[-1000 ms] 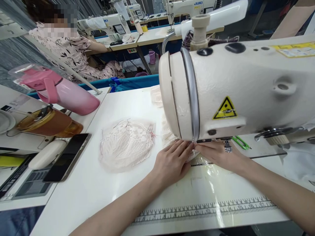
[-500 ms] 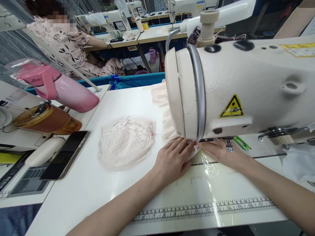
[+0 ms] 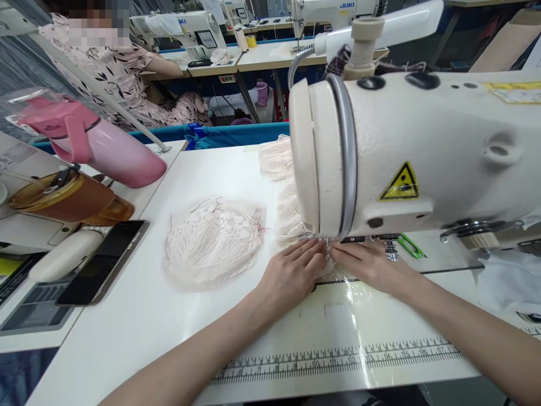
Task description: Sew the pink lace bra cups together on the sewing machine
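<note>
My left hand [image 3: 292,272] lies palm down with fingers stretched out, pressing on a strip of pale lace [image 3: 328,260] under the sewing machine head [image 3: 393,135]. From the other side my right hand [image 3: 368,264] rests flat, its fingertips on the same lace near my left fingers. The needle area is hidden behind the machine head. More gathered pale pink lace [image 3: 288,211] runs back along the left of the head. Left of my hands a separate rounded lace piece [image 3: 213,242] with loose red threads lies on the white table [image 3: 139,338].
Green thread snips [image 3: 409,246] lie right of my right hand. A phone [image 3: 103,262], an amber cup [image 3: 63,194] and a pink bottle [image 3: 105,146] are at left. A printed ruler [image 3: 338,361] runs along the front edge. Another person [image 3: 101,67] sits beyond.
My right hand has shifted left, closer to my left hand. The left fingers now lie flatter on the lace. The view has moved slightly.
</note>
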Available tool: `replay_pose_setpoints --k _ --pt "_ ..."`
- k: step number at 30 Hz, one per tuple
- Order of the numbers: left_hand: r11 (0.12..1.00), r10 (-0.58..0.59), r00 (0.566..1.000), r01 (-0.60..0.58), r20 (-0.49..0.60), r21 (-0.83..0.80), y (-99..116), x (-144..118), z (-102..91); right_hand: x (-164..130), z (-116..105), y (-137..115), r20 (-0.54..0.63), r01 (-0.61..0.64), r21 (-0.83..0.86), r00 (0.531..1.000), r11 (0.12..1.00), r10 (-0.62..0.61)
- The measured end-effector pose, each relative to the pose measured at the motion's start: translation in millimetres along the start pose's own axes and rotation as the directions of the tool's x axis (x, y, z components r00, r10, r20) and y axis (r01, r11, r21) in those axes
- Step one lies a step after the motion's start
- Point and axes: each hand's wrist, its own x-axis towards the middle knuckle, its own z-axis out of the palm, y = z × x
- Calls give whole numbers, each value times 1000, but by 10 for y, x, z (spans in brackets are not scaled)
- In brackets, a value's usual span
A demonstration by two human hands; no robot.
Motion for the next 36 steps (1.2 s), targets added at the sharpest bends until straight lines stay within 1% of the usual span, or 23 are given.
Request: replay_pose_setpoints --k 2,6,9,15,22,26,31,36 --pt "1000 -16 1000 16 -9 5 -8 3 4 70 -60 -43 -28 23 -60 999 998 -25" --pt "999 -34 999 35 -18 21 -9 18 -1 159 -118 -120 -117 19 -9 993 1000 -20" --pt "998 -49 999 49 -4 45 -6 25 -6 157 -102 -143 -146 28 -2 989 1000 -28" --pt "996 -34 999 34 4 77 -25 -2 5 131 -97 -153 -126 16 17 992 1000 -14" --pt "992 -58 998 58 -5 113 -22 -11 26 138 -105 -152 -166 38 29 986 999 -32" --pt "990 -63 998 60 20 126 -7 -23 39 119 -116 -148 -162 29 48 987 998 -20" --pt "989 -75 996 67 55 136 31 -41 41 68 -135 -125 -124 -4 64 992 998 12" --pt "987 -76 995 65 70 146 60 -46 36 54 -168 -90 -65 -3 17 998 1000 4"
